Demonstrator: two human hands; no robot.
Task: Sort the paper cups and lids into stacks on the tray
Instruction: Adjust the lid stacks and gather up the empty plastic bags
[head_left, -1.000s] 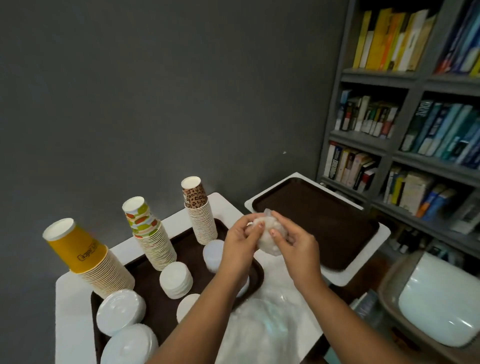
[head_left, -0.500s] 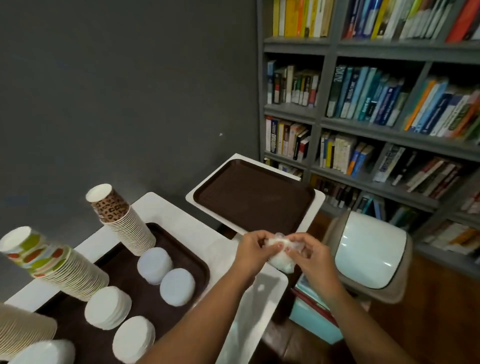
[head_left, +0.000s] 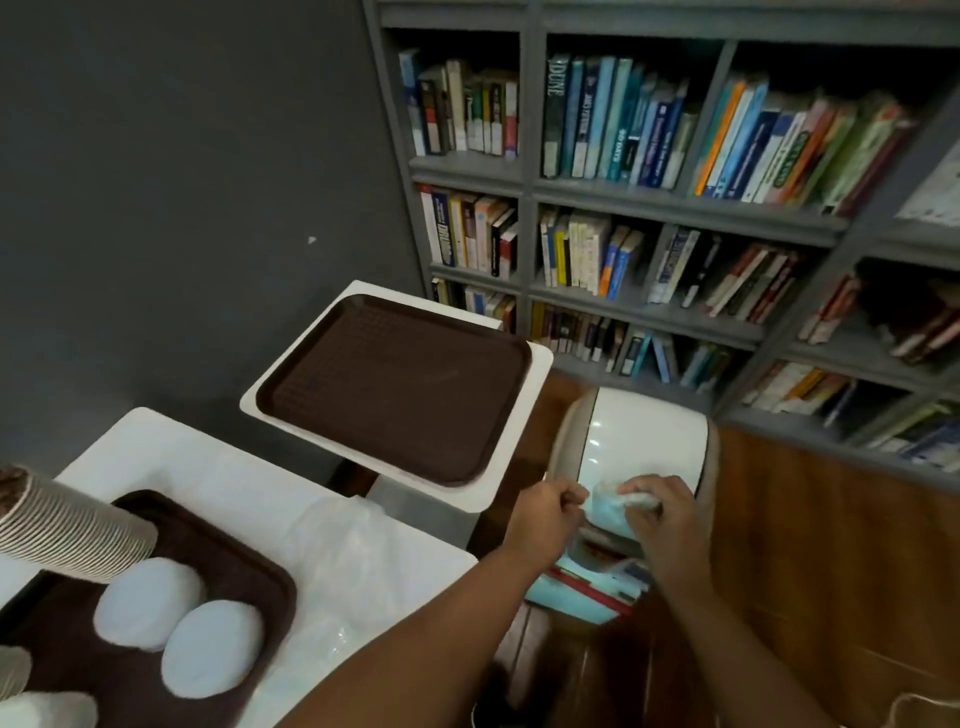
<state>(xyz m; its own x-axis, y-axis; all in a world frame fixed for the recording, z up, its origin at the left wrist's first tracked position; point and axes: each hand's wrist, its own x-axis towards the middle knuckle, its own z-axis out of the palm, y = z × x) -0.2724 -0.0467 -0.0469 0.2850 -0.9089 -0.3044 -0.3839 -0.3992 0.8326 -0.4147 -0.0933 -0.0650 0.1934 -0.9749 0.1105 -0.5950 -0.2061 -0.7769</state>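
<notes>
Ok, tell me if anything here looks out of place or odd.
One thing: loose clear plastic wrap lies crumpled on the white table beside the tray of lid stacks. Both hands, left hand and right hand, hold a crumpled wad over the white bin. Nothing looks spilled or broken.

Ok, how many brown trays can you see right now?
2. One tray sits on the near white table at lower left, holding cups and lid stacks, partly cut off by the frame. The other tray lies bare on the farther white table.
</notes>
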